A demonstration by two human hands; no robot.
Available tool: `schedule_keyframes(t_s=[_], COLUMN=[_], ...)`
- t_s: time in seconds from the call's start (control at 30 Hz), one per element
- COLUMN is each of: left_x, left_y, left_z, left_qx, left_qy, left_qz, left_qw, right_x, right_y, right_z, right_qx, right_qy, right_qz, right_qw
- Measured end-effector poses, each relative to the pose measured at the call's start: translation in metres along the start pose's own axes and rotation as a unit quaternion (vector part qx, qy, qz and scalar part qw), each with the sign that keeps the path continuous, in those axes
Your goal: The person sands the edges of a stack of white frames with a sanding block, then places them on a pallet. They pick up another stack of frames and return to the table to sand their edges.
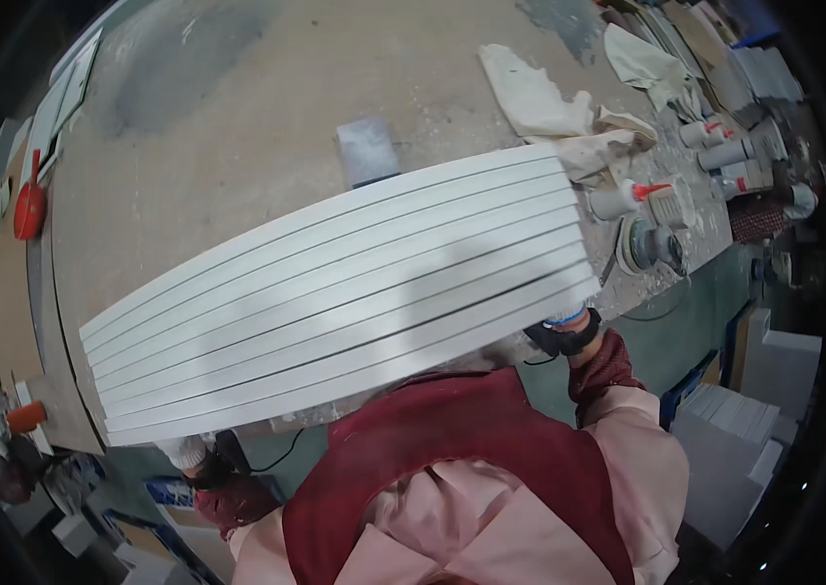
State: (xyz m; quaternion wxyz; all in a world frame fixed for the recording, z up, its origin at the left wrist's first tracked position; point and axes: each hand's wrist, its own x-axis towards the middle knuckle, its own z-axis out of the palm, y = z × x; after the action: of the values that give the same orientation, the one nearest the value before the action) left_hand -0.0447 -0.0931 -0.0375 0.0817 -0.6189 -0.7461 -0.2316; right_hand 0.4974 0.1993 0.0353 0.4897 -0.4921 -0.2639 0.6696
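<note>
A stack of several long white slats (335,292) lies side by side, held up over the near edge of a dusty workbench (237,127). My left hand (186,450), in a white glove, grips the slats' left end from below. At the right end my right hand (565,319), also gloved, holds the slats from underneath; most of that hand is hidden by them. Both forearms wear dark wrist bands and red sleeves.
A small grey block (366,148) sits on the bench behind the slats. Crumpled cloths (554,102), white tubes with red caps (623,198) and a round sander (649,246) crowd the right end. A red tool (30,207) lies far left. White boxes (745,419) stand on the floor at right.
</note>
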Motion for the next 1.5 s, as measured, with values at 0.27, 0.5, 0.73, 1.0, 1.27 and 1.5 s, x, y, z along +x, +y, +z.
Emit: schedule_keyframes(t_s=[0.27, 0.5, 0.73, 1.0, 1.27, 1.5], left_x=[0.094, 0.147, 0.178, 0.196, 0.188, 0.191], left_y=[0.178, 0.282, 0.311, 0.343, 0.346, 0.340], left_z=[-0.095, -0.133, -0.123, -0.098, -0.078, -0.093], left_qx=[-0.242, 0.200, 0.174, 0.177, 0.155, 0.180], left_qy=[0.128, -0.099, -0.258, -0.255, -0.225, -0.209], left_qz=[-0.118, 0.113, 0.117, 0.154, 0.106, 0.116], left_qw=[0.955, 0.968, 0.943, 0.938, 0.956, 0.954], right_x=[-0.004, 0.011, 0.026, 0.042, 0.083, 0.128], right_y=[0.008, 0.018, -0.004, -0.021, -0.017, -0.057], right_z=[0.017, -0.027, -0.016, -0.011, -0.011, -0.030], right_qx=[-0.014, -0.119, -0.181, -0.147, -0.089, -0.567], right_qy=[0.011, -0.263, -0.338, -0.484, -0.581, -0.113], right_qz=[-0.006, -0.076, -0.313, -0.247, -0.213, -0.384], right_qw=[1.000, 0.954, 0.869, 0.827, 0.781, 0.720])
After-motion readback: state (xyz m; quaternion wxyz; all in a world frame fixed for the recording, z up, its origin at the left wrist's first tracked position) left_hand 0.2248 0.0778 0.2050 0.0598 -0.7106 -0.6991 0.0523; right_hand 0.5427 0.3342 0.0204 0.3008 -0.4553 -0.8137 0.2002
